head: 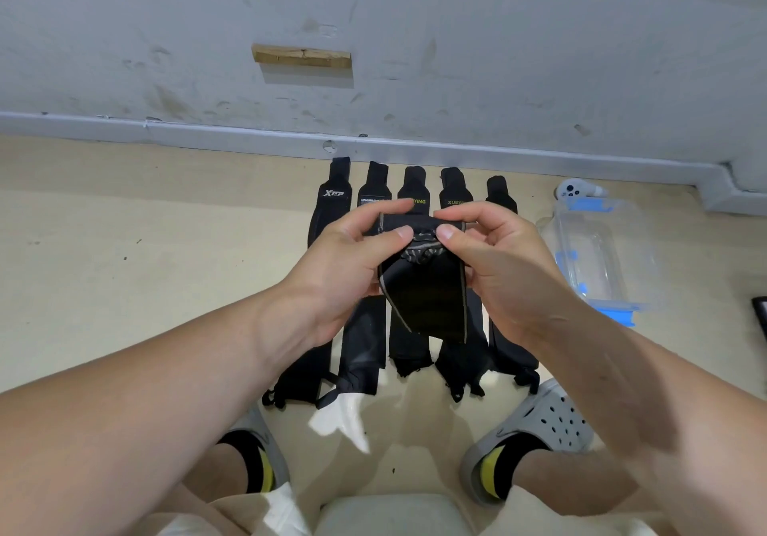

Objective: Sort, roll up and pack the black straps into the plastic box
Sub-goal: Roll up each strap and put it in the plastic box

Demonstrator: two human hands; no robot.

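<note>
Both hands hold one black strap in the air above the floor. My left hand pinches its upper left edge. My right hand pinches the upper right, where the fabric is bunched; the rest hangs down flat with a thin pale trim. Under it, several black straps lie side by side on the floor, narrow ends toward the wall, some with printed logos. The clear plastic box with blue clips stands on the floor to the right and looks empty.
A white device lies behind the box by the grey baseboard. A dark object shows at the right edge. My feet in grey clogs rest just below the strap row. A wood block is fixed to the wall.
</note>
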